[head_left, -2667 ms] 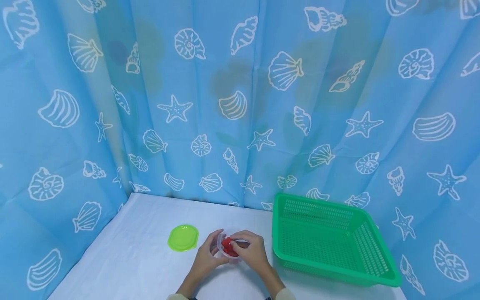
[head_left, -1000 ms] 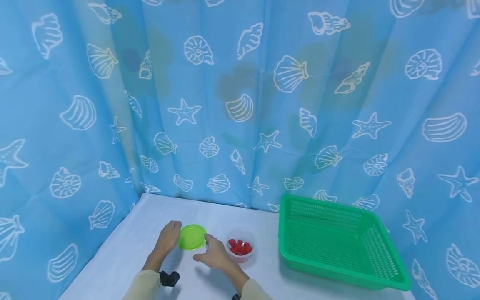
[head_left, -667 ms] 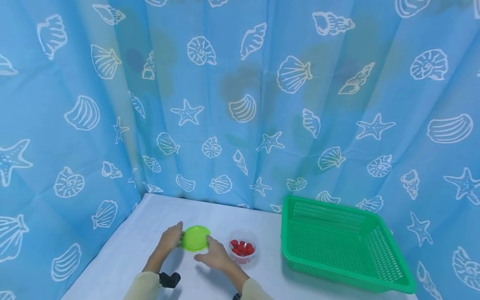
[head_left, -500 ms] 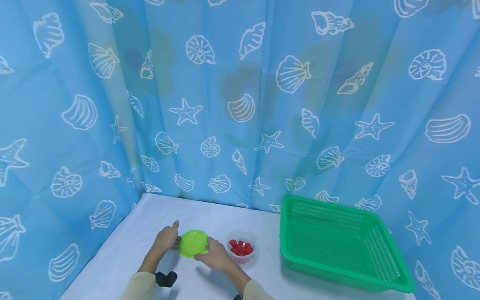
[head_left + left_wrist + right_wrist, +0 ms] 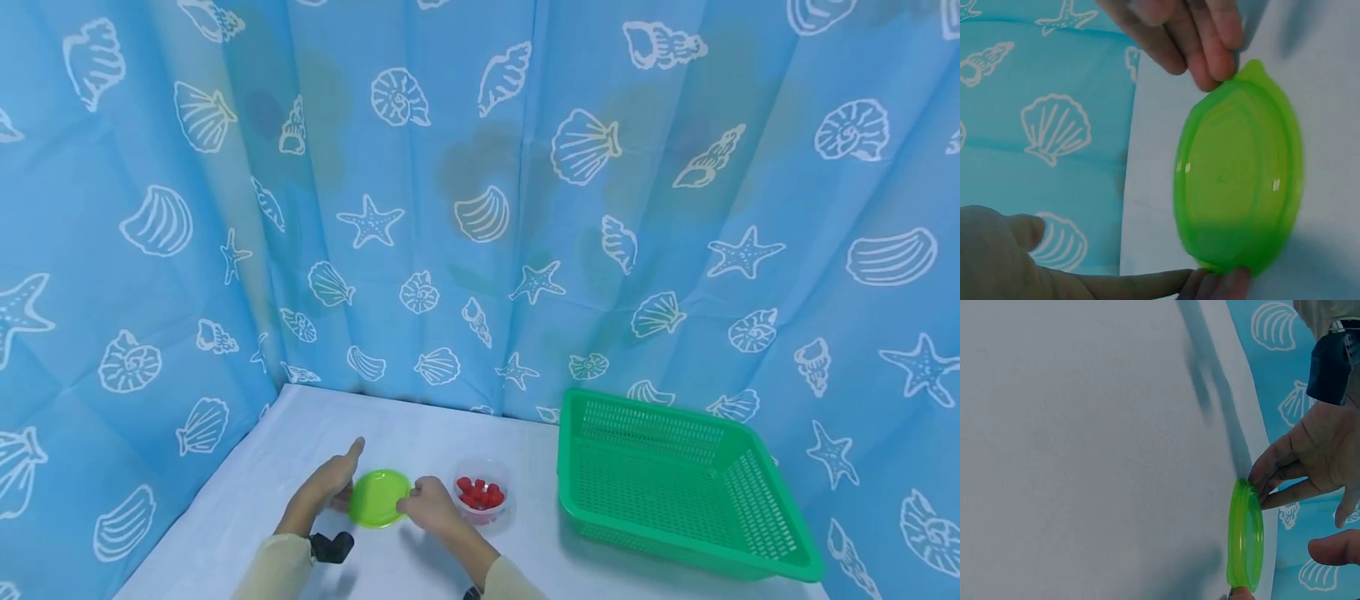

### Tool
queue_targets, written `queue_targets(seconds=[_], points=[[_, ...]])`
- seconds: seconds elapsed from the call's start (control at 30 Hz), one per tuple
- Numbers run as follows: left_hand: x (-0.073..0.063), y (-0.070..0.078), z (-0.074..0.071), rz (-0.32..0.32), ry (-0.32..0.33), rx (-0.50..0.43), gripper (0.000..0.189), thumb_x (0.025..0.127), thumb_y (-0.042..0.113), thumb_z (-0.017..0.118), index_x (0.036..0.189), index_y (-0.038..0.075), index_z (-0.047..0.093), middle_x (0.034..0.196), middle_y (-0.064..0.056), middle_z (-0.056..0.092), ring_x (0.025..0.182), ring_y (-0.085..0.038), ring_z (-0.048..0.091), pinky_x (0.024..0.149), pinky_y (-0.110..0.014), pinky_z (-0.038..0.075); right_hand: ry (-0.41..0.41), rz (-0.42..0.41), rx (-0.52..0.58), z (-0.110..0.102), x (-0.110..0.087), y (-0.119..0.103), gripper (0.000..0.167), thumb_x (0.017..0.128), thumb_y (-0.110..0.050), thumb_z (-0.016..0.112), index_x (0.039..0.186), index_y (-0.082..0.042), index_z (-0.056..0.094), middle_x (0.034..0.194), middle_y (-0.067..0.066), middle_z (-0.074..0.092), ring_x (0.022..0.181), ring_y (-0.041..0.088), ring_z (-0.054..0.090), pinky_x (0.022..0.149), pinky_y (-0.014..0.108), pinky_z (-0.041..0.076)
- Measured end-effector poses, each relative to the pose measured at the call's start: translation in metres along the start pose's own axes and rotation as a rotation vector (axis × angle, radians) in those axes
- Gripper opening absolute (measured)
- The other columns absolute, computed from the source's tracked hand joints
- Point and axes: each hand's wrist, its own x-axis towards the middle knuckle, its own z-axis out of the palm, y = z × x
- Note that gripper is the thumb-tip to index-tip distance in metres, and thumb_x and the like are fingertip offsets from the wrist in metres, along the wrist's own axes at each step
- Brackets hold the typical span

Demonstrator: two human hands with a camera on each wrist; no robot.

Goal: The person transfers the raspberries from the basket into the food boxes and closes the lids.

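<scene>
A lime-green round plastic lid [image 5: 378, 498] with a small tab is tilted between the two hands, its shallow face showing in the left wrist view. My right hand [image 5: 433, 504], fingers bent, holds the rim on the right. On the other side my left hand [image 5: 330, 482] touches the rim with its fingertips [image 5: 1257, 478], thumb raised away from the lid. Beyond the right hand, a clear plastic tub [image 5: 484, 463] stands upright on the table, with several small red berry-like pieces [image 5: 480, 494] inside.
A large green slotted basket [image 5: 675, 550] stands to the right of the tub. The table has a white cloth [image 5: 300, 433]. A blue curtain with white shell prints [image 5: 450, 250] hangs along the back and sides.
Both hands left the tub and went left to the lid. The lid has come up off the table and shifted toward the person, and my right hand's fingers have bent at its rim.
</scene>
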Motion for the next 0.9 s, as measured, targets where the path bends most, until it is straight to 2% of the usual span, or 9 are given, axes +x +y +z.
queue_targets(seconds=[0.1, 0.17, 0.33, 0.43, 0.5, 0.6, 0.77, 0.87, 0.9], points=[[-0.001, -0.003, 0.001, 0.027, -0.008, -0.004, 0.087, 0.097, 0.064, 0.018, 0.106, -0.016, 0.052, 0.085, -0.021, 0.054, 0.081, -0.032, 0.06, 0.072, -0.041, 0.058, -0.013, 0.019, 0.067, 0.0, 0.0, 0.001, 0.058, 0.082, -0.016, 0.066, 0.127, 0.017, 0.049, 0.121, 0.024, 0.058, 0.115, 0.043, 0.053, 0.095, 0.061, 0.045], [0.0, -0.005, 0.002, 0.045, -0.003, 0.011, 0.088, 0.096, 0.066, 0.016, 0.101, -0.013, 0.055, 0.079, -0.017, 0.052, 0.074, -0.028, 0.057, 0.069, -0.038, 0.057, -0.02, 0.031, 0.107, 0.0, -0.001, 0.001, 0.057, 0.082, -0.016, 0.065, 0.124, 0.018, 0.049, 0.114, 0.022, 0.059, 0.108, 0.04, 0.055, 0.091, 0.059, 0.048], [0.005, -0.009, 0.004, 0.031, 0.009, 0.025, 0.079, 0.095, 0.068, 0.014, 0.08, 0.0, 0.052, 0.065, -0.005, 0.043, 0.062, -0.019, 0.046, 0.062, -0.031, 0.052, -0.028, 0.029, 0.228, 0.002, -0.002, 0.002, 0.046, 0.078, -0.009, 0.062, 0.113, 0.019, 0.051, 0.09, 0.014, 0.054, 0.08, 0.026, 0.053, 0.068, 0.037, 0.052], [0.008, -0.011, 0.005, 0.017, 0.011, 0.009, 0.073, 0.096, 0.067, 0.015, 0.074, 0.005, 0.048, 0.064, -0.004, 0.041, 0.062, -0.019, 0.045, 0.061, -0.03, 0.051, -0.02, 0.02, 0.325, 0.004, -0.001, 0.003, 0.024, 0.074, -0.001, 0.058, 0.094, 0.01, 0.052, 0.083, 0.009, 0.048, 0.069, 0.018, 0.044, 0.058, 0.025, 0.043], [0.008, -0.012, 0.005, 0.016, 0.012, -0.002, 0.074, 0.096, 0.066, 0.016, 0.076, 0.003, 0.049, 0.065, -0.005, 0.041, 0.064, -0.02, 0.047, 0.061, -0.031, 0.052, -0.017, 0.014, 0.374, 0.005, -0.001, 0.003, 0.012, 0.071, 0.002, 0.056, 0.08, 0.0, 0.048, 0.075, 0.005, 0.044, 0.062, 0.015, 0.039, 0.053, 0.021, 0.036], [0.007, -0.013, 0.003, 0.026, 0.012, -0.022, 0.081, 0.096, 0.066, 0.017, 0.086, -0.006, 0.052, 0.07, -0.009, 0.045, 0.068, -0.023, 0.052, 0.065, -0.034, 0.054, -0.024, -0.008, 0.436, 0.006, 0.0, 0.003, 0.024, 0.069, 0.005, 0.051, 0.066, -0.013, 0.036, 0.062, -0.002, 0.036, 0.054, 0.011, 0.032, 0.048, 0.018, 0.028], [0.008, -0.011, 0.0, 0.057, 0.018, -0.024, 0.089, 0.094, 0.07, 0.016, 0.094, -0.01, 0.055, 0.071, -0.008, 0.046, 0.067, -0.022, 0.052, 0.068, -0.034, 0.053, -0.048, -0.042, 0.493, 0.012, 0.003, 0.002, 0.028, 0.073, 0.006, 0.05, 0.061, -0.015, 0.036, 0.056, -0.005, 0.032, 0.051, 0.01, 0.03, 0.049, 0.02, 0.029], [0.008, -0.009, -0.001, 0.072, 0.025, -0.015, 0.088, 0.095, 0.069, 0.017, 0.096, -0.009, 0.057, 0.071, -0.008, 0.047, 0.067, -0.021, 0.05, 0.07, -0.035, 0.053, -0.054, -0.005, 0.492, 0.012, 0.005, 0.0, 0.003, 0.078, 0.003, 0.054, 0.08, 0.003, 0.052, 0.076, 0.004, 0.048, 0.069, 0.018, 0.046, 0.067, 0.03, 0.049], [0.008, -0.009, -0.002, 0.076, 0.026, -0.011, 0.088, 0.095, 0.068, 0.017, 0.099, -0.01, 0.056, 0.074, -0.01, 0.049, 0.069, -0.022, 0.051, 0.072, -0.037, 0.054, -0.058, 0.016, 0.482, 0.012, 0.006, -0.001, 0.015, 0.08, 0.001, 0.055, 0.091, 0.01, 0.053, 0.086, 0.008, 0.051, 0.08, 0.024, 0.05, 0.077, 0.037, 0.052]])
